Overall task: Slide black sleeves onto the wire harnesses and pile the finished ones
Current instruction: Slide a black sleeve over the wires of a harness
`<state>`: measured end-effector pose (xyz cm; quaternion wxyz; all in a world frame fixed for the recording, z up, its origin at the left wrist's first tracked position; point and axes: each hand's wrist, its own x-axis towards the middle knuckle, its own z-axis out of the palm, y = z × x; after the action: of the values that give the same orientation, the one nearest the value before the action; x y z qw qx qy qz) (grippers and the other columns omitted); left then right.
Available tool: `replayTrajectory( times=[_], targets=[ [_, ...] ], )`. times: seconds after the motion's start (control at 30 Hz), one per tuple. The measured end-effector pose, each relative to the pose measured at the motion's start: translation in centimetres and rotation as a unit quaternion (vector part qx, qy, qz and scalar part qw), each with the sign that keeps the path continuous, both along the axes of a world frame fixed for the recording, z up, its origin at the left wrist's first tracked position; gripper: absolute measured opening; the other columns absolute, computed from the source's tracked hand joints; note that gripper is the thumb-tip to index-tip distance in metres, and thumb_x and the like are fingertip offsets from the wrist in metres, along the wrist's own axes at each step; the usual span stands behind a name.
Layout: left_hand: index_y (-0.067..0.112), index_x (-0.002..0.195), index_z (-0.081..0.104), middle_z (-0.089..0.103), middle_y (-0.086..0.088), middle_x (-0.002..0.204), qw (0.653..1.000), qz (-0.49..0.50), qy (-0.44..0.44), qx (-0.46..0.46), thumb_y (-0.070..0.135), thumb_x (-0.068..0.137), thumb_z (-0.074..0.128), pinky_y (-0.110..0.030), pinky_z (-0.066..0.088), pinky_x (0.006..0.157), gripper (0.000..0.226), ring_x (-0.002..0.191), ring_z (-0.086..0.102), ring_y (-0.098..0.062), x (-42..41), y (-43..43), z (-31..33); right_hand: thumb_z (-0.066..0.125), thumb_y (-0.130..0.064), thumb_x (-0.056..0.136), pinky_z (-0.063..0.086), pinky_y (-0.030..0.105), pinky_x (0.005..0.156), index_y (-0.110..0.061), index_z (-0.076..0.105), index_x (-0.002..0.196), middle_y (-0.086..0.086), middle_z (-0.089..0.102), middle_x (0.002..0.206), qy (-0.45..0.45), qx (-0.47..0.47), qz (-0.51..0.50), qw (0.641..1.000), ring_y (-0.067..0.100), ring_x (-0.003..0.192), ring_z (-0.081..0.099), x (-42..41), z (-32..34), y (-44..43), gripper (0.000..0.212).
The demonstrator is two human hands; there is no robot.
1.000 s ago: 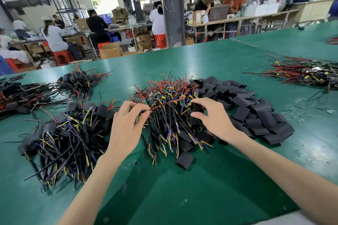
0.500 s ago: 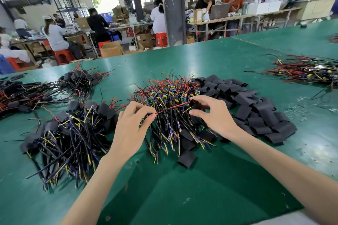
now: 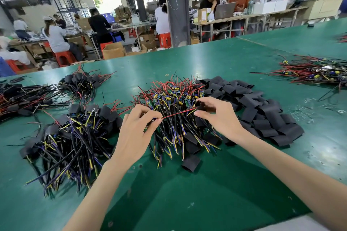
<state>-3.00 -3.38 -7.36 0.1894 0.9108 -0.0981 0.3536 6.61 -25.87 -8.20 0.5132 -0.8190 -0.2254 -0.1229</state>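
1. L hand (image 3: pixel 135 137) sits at the near-left edge of the bare harness heap (image 3: pixel 174 103) mid-desk. Its fingers (image 3: pixel 156 121) are curled in tight, thumb + index nipping one end of a red wire (image 3: pixel 178 113). There's a small dark bit at the pinch, can't tell what.
2. R hand (image 3: pixel 223 118) is at the wire's other end. Thumb and index are bent into a narrow pinch w/ something dark between them. It looks like a black sleeve (image 3: pixel 203 107), but it's mostly hidden, so that's a guess. The other fingers are loosely curved and hold nothing.
3. Key relation: the wire is stretched straight betw. the two pinches. Its long axis runs left-right across the view, w/ the R end a bit farther from the body. The sleeve is at the R end, so it has to travel along that axis toward the L hand.
4. The sleeve stock (image 3: pixel 259 114) lies just right of the heap, touching it, and the R hand is nearer to it. The finished pile (image 3: pixel 75 137) lies left of the L hand, which is nearer for drop-off. All of this is on the green desk (image 3: pixel 187 202).
5. Step, as I read it: threading, w/ the wire tip at or just inside the sleeve mouth. Many bare harnesses are left, so the job is far from done.
6. Next prob. needs the L hand to keep the wire taut while the R hand pushes the sleeve leftward.
7. Risks: the thin wire buckles if it goes slack, or neighbouring leads in the heap snag and come along.
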Motion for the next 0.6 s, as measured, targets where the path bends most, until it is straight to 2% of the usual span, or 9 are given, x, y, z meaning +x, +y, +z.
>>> replayTrajectory(
  times=[0.07, 0.2, 0.23, 0.3, 0.33, 0.4, 0.5, 0.6],
  targets=[
    [0.022, 0.096, 0.067, 0.047, 0.011, 0.095, 1.0, -0.001, 0.002, 0.002, 0.029, 0.09, 0.055, -0.028, 0.03, 0.083, 0.015, 0.087, 0.046, -0.004, 0.0, 0.0, 0.0, 0.077, -0.017, 0.076, 0.03, -0.008, 0.073, -0.016, 0.067, 0.113, -0.014, 0.06, 0.097, -0.002, -0.003, 0.002, 1.0, -0.011, 0.083, 0.051, 0.0, 0.0, 0.0, 0.038],
    [0.021, 0.096, 0.067, 0.047, 0.01, 0.095, 1.0, 0.003, 0.009, 0.005, 0.028, 0.09, 0.055, -0.032, 0.035, 0.084, 0.016, 0.086, 0.047, -0.006, -0.1, -0.1, 0.2, 0.078, -0.015, 0.075, 0.031, -0.005, 0.08, -0.019, 0.068, 0.111, -0.015, 0.062, 0.102, -0.014, -0.012, 0.018, 1.0, 0.004, 0.095, 0.058, -0.1, 0.2, -0.1, 0.037],
    [0.02, 0.097, 0.067, 0.047, 0.01, 0.095, 1.0, 0.005, 0.01, 0.008, 0.027, 0.09, 0.056, -0.033, 0.036, 0.085, 0.014, 0.086, 0.047, -0.006, -0.2, -0.2, 0.2, 0.078, -0.015, 0.075, 0.033, -0.001, 0.085, -0.019, 0.068, 0.11, -0.013, 0.063, 0.104, -0.033, -0.025, 0.024, 0.999, 0.007, 0.099, 0.058, -0.1, 0.2, -0.1, 0.037],
    [0.02, 0.1, 0.067, 0.049, 0.008, 0.095, 1.0, -0.001, 0.012, 0.013, 0.022, 0.091, 0.06, -0.035, 0.04, 0.085, 0.012, 0.087, 0.048, -0.009, -0.3, -0.3, 0.3, 0.077, -0.017, 0.076, 0.038, 0.02, 0.094, -0.017, 0.068, 0.112, -0.006, 0.066, 0.107, -0.105, -0.077, 0.031, 0.991, 0.016, 0.104, 0.056, -0.3, 0.2, -0.1, 0.037],
    [0.02, 0.104, 0.066, 0.049, 0.007, 0.096, 1.0, -0.008, 0.018, 0.011, 0.02, 0.091, 0.062, -0.034, 0.041, 0.086, 0.015, 0.089, 0.05, -0.012, -0.3, -0.4, 0.4, 0.077, -0.018, 0.076, 0.039, 0.029, 0.094, -0.015, 0.068, 0.112, -0.002, 0.067, 0.107, -0.15, -0.105, 0.033, 0.982, 0.02, 0.105, 0.055, -0.4, 0.1, 0.0, 0.037],
    [0.021, 0.117, 0.061, 0.048, 0.005, 0.101, 0.999, -0.031, 0.043, 0.004, 0.013, 0.09, 0.062, -0.027, 0.039, 0.087, 0.027, 0.093, 0.049, -0.014, -0.5, -0.8, 0.4, 0.076, -0.019, 0.076, 0.039, 0.037, 0.092, -0.011, 0.068, 0.112, 0.001, 0.068, 0.106, -0.227, -0.155, 0.038, 0.961, 0.025, 0.104, 0.054, -0.6, 0.0, 0.3, 0.037],
    [0.017, 0.131, 0.052, 0.047, 0.002, 0.107, 0.995, -0.06, 0.076, -0.002, 0.001, 0.089, 0.059, -0.021, 0.037, 0.087, 0.045, 0.09, 0.048, -0.014, -0.7, -1.7, 0.2, 0.073, -0.023, 0.079, 0.04, 0.038, 0.089, -0.009, 0.067, 0.114, 0.001, 0.068, 0.104, -0.291, -0.198, 0.044, 0.935, 0.027, 0.1, 0.055, -1.0, -0.1, 0.9, 0.039],
    [0.015, 0.133, 0.049, 0.05, 0.003, 0.109, 0.994, -0.058, 0.089, -0.036, 0.005, 0.09, 0.06, -0.015, 0.034, 0.09, 0.045, 0.096, 0.05, -0.012, -0.6, -2.3, -0.1, 0.071, -0.024, 0.08, 0.042, 0.036, 0.088, -0.006, 0.064, 0.117, 0.003, 0.068, 0.107, -0.318, -0.212, 0.055, 0.922, 0.027, 0.096, 0.059, -1.6, -0.2, 1.5, 0.041]
  ],
)
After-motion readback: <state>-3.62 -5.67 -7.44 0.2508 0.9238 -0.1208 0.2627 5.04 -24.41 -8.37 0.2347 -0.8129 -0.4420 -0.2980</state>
